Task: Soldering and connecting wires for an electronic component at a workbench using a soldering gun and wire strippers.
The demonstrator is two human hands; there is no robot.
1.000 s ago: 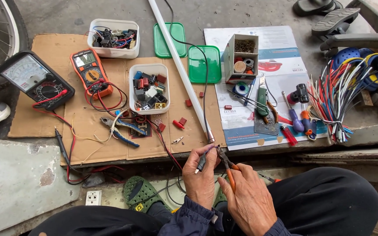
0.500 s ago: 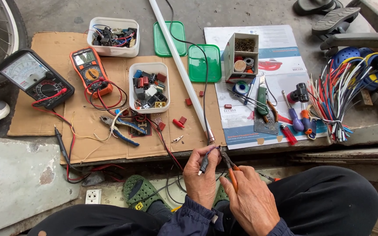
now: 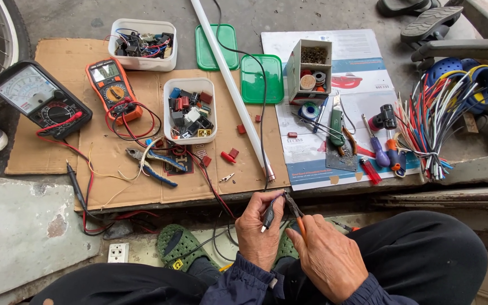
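Two hands point(image 3: 295, 243), one pliers point(image 3: 296, 216)

Hands point(image 3: 289, 237) boxed in: red wires point(image 3: 210, 181) left, white tube point(image 3: 230, 85) end just ahead, knees either side. Bare cardboard point(image 3: 114, 181) patch beside pliers point(image 3: 153, 161) is open.

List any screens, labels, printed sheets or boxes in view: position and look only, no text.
Orange multimeter: on cardboard, grey rectangular screen, round dial.
Black analog meter: far left, pale needle-scale face.
Printed poster sheets: right of the white tube, white, blue and red.
Small open carton: upright on sheets, compartments with parts.
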